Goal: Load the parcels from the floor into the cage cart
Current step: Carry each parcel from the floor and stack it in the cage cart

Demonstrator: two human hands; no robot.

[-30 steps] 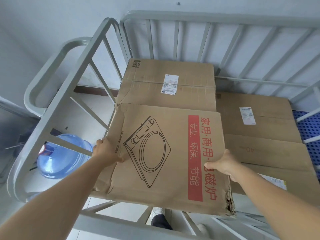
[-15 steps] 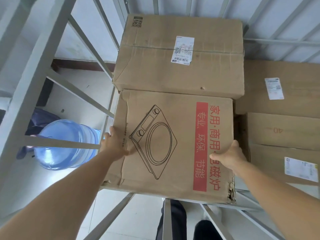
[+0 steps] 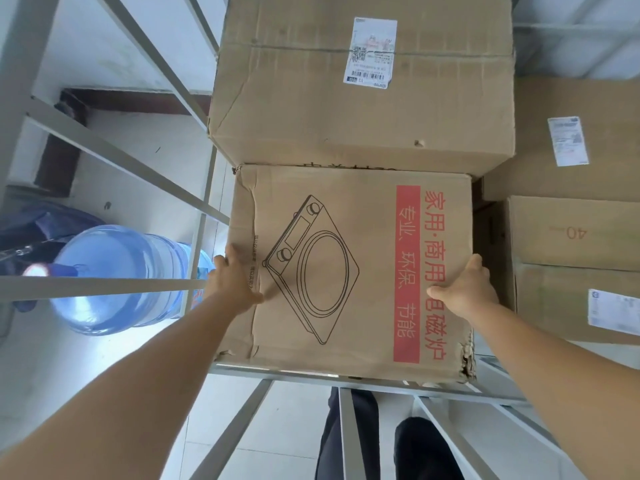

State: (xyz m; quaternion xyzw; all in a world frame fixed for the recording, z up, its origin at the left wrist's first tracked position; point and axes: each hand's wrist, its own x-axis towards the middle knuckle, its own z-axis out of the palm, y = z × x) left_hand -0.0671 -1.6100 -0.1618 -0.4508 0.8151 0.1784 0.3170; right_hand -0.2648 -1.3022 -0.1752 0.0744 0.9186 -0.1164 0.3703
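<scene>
Pale tiled floor (image 3: pixel 114 375) shows through the grey bars of the cage cart (image 3: pixel 114 157), and a dark skirting board (image 3: pixel 104 102) runs along the white wall beyond. Inside the cart, the cooker-printed parcel (image 3: pixel 346 271) lies flat at the near edge, touching a taller labelled box (image 3: pixel 346 109) behind it and close beside stacked boxes (image 3: pixel 571 237) to its right. The left hand (image 3: pixel 232 282) and right hand (image 3: pixel 464 292) grasp its two sides, fingers curled over the edges. A blue water jug (image 3: pixel 117 278) lies on the floor outside the bars.

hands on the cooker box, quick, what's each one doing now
Left hand: grips the left edge of the cooker box.
Right hand: grips the box's right edge, thumb on top.
</scene>
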